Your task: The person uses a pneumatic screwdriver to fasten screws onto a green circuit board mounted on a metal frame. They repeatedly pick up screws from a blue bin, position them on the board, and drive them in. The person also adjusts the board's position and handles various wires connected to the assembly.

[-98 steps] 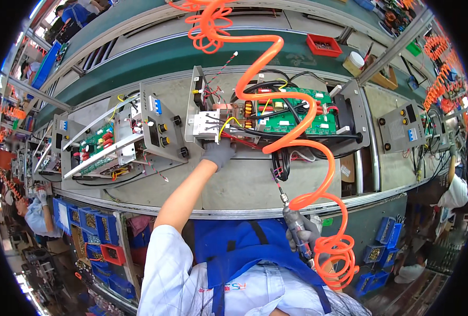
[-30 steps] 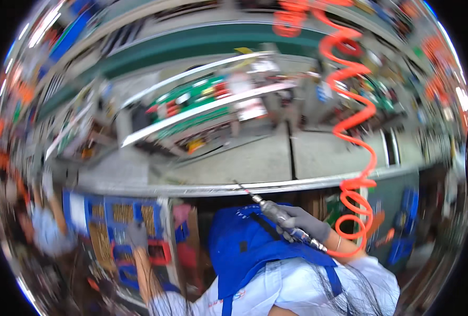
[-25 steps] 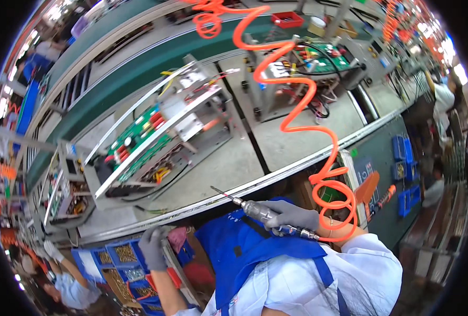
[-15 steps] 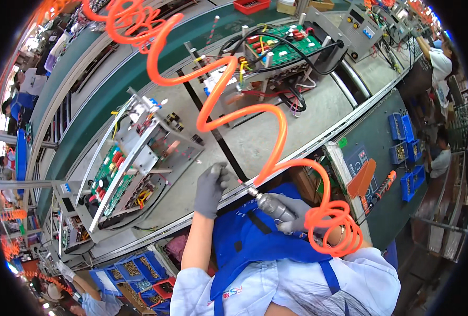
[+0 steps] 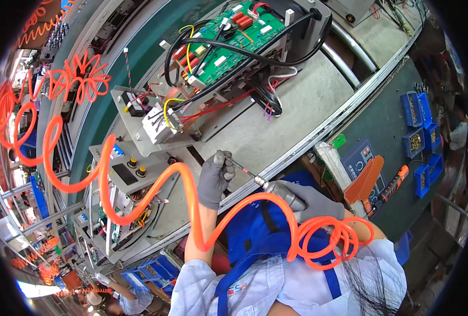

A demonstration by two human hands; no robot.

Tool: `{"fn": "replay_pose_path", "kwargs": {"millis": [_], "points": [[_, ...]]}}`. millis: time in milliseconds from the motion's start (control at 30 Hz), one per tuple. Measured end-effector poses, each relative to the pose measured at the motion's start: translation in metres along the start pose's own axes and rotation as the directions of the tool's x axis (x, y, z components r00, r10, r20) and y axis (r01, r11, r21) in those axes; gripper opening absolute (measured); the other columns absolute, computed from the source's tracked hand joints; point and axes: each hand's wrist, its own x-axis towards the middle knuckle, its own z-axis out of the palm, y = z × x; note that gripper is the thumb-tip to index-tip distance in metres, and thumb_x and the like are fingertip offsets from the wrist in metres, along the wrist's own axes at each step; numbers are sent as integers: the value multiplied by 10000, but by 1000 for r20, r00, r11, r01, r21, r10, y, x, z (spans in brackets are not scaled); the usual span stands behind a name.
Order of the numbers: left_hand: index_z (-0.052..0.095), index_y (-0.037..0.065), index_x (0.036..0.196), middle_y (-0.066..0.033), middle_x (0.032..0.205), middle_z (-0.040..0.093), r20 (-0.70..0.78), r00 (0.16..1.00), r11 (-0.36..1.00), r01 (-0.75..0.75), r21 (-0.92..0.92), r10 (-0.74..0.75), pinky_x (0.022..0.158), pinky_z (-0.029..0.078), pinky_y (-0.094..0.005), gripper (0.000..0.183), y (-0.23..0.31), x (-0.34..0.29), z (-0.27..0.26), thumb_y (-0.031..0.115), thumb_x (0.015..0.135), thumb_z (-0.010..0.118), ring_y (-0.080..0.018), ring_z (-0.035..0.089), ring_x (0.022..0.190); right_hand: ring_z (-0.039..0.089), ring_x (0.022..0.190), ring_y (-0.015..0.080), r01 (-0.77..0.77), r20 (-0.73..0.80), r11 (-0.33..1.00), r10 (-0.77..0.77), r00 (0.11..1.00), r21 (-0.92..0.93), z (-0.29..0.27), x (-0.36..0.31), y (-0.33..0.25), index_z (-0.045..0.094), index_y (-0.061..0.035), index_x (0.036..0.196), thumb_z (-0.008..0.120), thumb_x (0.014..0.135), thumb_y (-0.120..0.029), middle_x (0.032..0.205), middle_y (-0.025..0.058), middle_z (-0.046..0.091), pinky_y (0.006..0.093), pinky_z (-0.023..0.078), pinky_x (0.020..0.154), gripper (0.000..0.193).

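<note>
My right hand (image 5: 318, 203), in a grey glove, is wrapped round a grey air screwdriver (image 5: 287, 196) in front of my blue apron. The long thin bit (image 5: 244, 170) points up and left. My gloved left hand (image 5: 213, 180) is closed at the bit's tip, thumb and fingers pinched together; whatever small part they may hold cannot be made out. An orange coiled air hose (image 5: 192, 203) loops across in front of both forearms. Beyond my left hand stands an open electrical unit with a green circuit board (image 5: 234, 45), black cables and red and yellow wires.
A second unit, with a grey front panel (image 5: 126, 176) and knobs, stands at the left. Blue bins of small metal parts (image 5: 414, 143) sit at the right, near an orange-handled tool (image 5: 393, 183). The metal table edge (image 5: 318, 138) runs diagonally. Another person (image 5: 131, 297) works at lower left.
The green-board unit now appears larger and further left. The hose has swung left. My left hand has come up to the bit's tip, and the screwdriver sits slightly further right.
</note>
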Motion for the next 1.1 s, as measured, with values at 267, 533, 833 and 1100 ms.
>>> {"fn": "replay_pose_path", "kwargs": {"millis": [267, 533, 833, 1100], "points": [[653, -18, 1018, -49, 757, 642, -41, 999, 926, 36, 376, -22, 523, 432, -221, 316, 4, 15, -23, 284, 922, 669, -103, 582, 624, 631, 955, 229, -74, 34, 977, 83, 996, -200, -29, 26, 21, 332, -28, 1457, 760, 715, -255, 1060, 147, 638, 329, 475, 854, 886], [516, -20, 1286, -70, 860, 641, -221, 875, 649, -130, 749, 431, 601, 501, -246, 439, 1, 38, 1, 262, 961, 602, -127, 610, 717, 647, 824, 260, 39, -89, 989, -52, 995, -140, -23, 60, 58, 304, -2, 1465, 759, 712, -301, 948, 160, 646, 346, 497, 773, 928], [662, 22, 1145, -50, 872, 663, -306, 897, 677, 11, 736, 318, 559, 451, -223, 258, 6, 81, -22, 171, 949, 587, -80, 579, 683, 622, 655, 178, -45, -168, 992, 25, 986, -117, -25, 66, 66, 292, -14, 1476, 759, 726, -279, 805, 92, 629, 314, 503, 614, 923], [666, -10, 1127, -61, 922, 681, -252, 913, 739, -76, 669, 321, 578, 492, -225, 267, 1, 86, -29, 184, 960, 588, -113, 643, 755, 616, 593, 165, 168, -199, 966, -206, 958, -195, -19, 85, 95, 311, -24, 1463, 755, 745, -290, 857, 104, 634, 303, 502, 565, 885]]}}
